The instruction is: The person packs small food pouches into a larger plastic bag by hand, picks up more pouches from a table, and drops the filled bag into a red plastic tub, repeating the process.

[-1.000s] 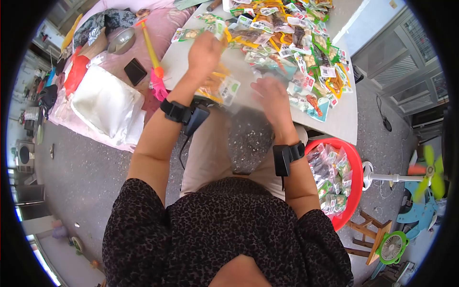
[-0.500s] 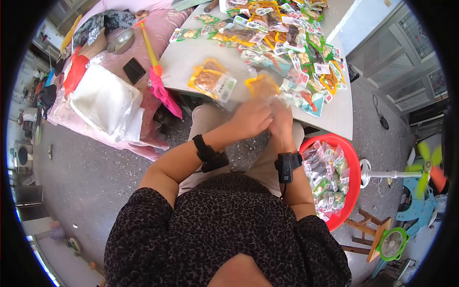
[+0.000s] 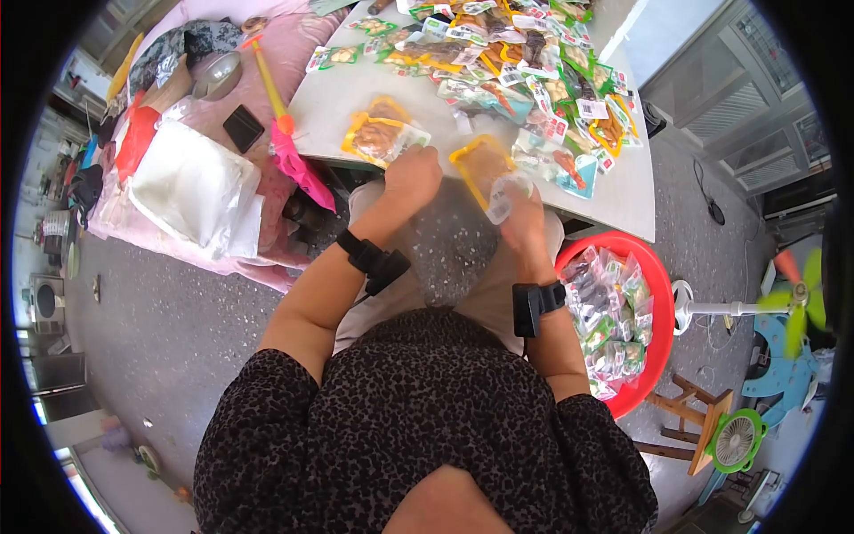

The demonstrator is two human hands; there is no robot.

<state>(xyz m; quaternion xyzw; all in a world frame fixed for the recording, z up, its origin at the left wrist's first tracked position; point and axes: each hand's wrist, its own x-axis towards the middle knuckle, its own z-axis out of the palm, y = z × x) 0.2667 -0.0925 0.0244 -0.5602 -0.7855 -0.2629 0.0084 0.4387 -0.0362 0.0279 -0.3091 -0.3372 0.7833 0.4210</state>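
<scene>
My left hand (image 3: 414, 178) is closed at the table's front edge, by the lower corner of some yellow-edged food packets (image 3: 382, 135); whether it pinches them is hidden. My right hand (image 3: 525, 218) grips a clear plastic bag (image 3: 509, 198) near the edge. Against that bag lies a yellow-edged packet (image 3: 485, 169), tilted, its lower end by my fingers. To the right, a packet with a blue corner (image 3: 560, 166) lies on the white table (image 3: 329, 116).
Many packets (image 3: 525, 53) are heaped at the table's back. A red tub (image 3: 663, 311) of packets stands on the floor at right, near a wooden stool (image 3: 707, 418) and a fan (image 3: 796, 303). A pink-covered surface (image 3: 276, 44) is at left.
My hands have moved apart: the left went leftward to the yellow-edged packets, the right slightly right and down. The single yellow-edged packet is now more upright, and the view has shifted slightly.
</scene>
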